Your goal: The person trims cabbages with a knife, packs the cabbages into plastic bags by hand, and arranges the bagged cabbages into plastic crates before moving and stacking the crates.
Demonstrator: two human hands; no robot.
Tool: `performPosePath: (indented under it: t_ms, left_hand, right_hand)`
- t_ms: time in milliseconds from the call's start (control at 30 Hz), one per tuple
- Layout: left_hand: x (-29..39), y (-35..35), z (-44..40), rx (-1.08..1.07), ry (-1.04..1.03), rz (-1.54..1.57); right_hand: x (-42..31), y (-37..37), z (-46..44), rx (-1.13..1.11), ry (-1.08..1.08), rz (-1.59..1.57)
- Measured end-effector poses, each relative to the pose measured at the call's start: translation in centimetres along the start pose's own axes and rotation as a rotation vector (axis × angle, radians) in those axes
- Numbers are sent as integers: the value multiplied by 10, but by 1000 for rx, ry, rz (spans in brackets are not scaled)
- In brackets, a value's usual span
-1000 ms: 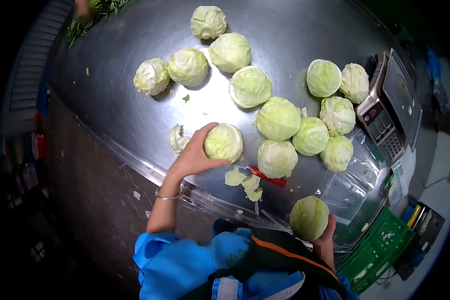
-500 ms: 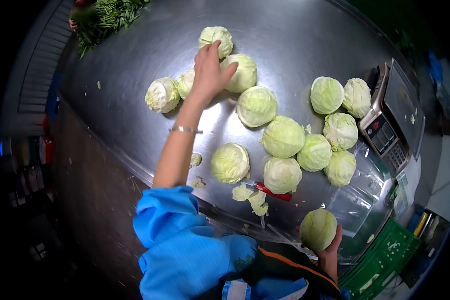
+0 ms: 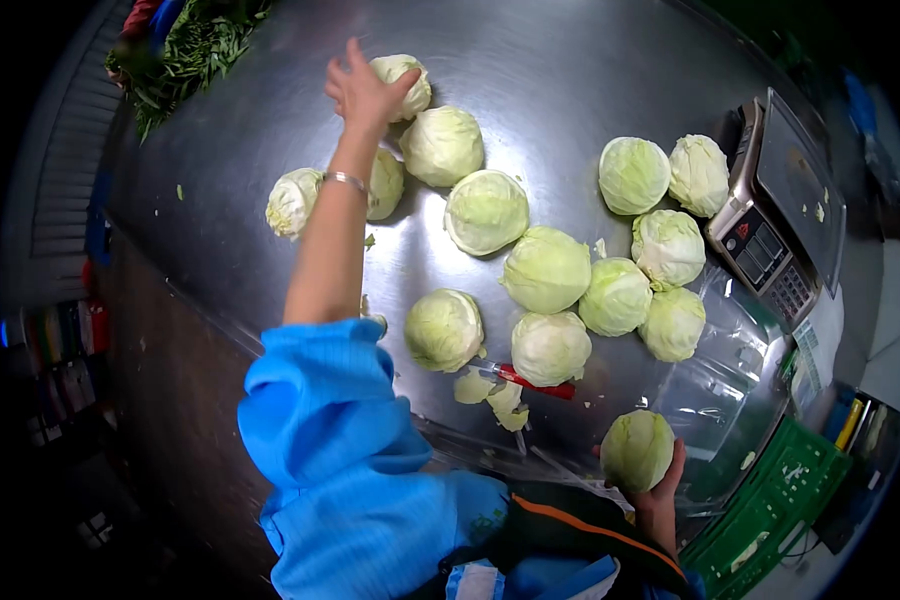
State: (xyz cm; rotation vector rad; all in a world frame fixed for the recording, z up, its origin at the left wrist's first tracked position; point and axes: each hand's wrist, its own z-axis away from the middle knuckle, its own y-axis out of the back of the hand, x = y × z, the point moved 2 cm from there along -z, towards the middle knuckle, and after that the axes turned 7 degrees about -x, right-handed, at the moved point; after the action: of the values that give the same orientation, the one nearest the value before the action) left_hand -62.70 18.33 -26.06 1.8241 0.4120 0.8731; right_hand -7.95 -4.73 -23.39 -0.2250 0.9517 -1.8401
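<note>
My left hand (image 3: pixel 366 92) is stretched out to the top of the metal table, fingers spread, beside and partly over the farthest cabbage (image 3: pixel 406 86). Nothing is gripped in it. At the lower right my right hand (image 3: pixel 667 482) holds a cabbage (image 3: pixel 637 451) from its right side. Several pale green cabbages lie between the hands, one of them (image 3: pixel 443 330) near the table's front. A knife with a red handle (image 3: pixel 537 382) lies by another cabbage (image 3: pixel 551 349), next to loose trimmed leaves (image 3: pixel 507 404).
A scale (image 3: pixel 760 245) stands at the right, with cabbages beside it. Clear plastic (image 3: pixel 715 395) covers the table's right corner, near a green crate (image 3: pixel 767 500). Leafy greens (image 3: pixel 195 60) lie at the upper left, next to another person's red sleeve (image 3: pixel 140 17).
My left hand let go of the cabbage near the front and reached to the far cabbages, lately moving a little up and left. My right hand still holds its cabbage.
</note>
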Motion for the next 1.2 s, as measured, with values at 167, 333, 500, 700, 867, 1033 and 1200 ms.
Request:
performPosePath:
  t_ms: [167,333,500,700,867,1033,1200]
  left_hand:
    - [-23,-29,-22,-218,-19,468]
    - [-27,-11,-7,-203,216,1022]
    - [50,114,107,-515,-452,886]
    - [36,163,301,-776,-570,628]
    - [20,137,406,-974,-844,412]
    - [46,145,434,-790,-896,-45]
    - [186,65,551,-960,-1106,542]
  right_hand:
    - [5,-1,0,115,104,-148]
    - [2,3,1,-96,-18,-139]
    - [1,11,2,-41,85,-134]
    - [-10,8,14,-149,273,6]
    - [-28,34,39,-68,262,-217]
    - [-47,66,72,-48,461,-173]
    - [-77,109,129,-183,586,-208]
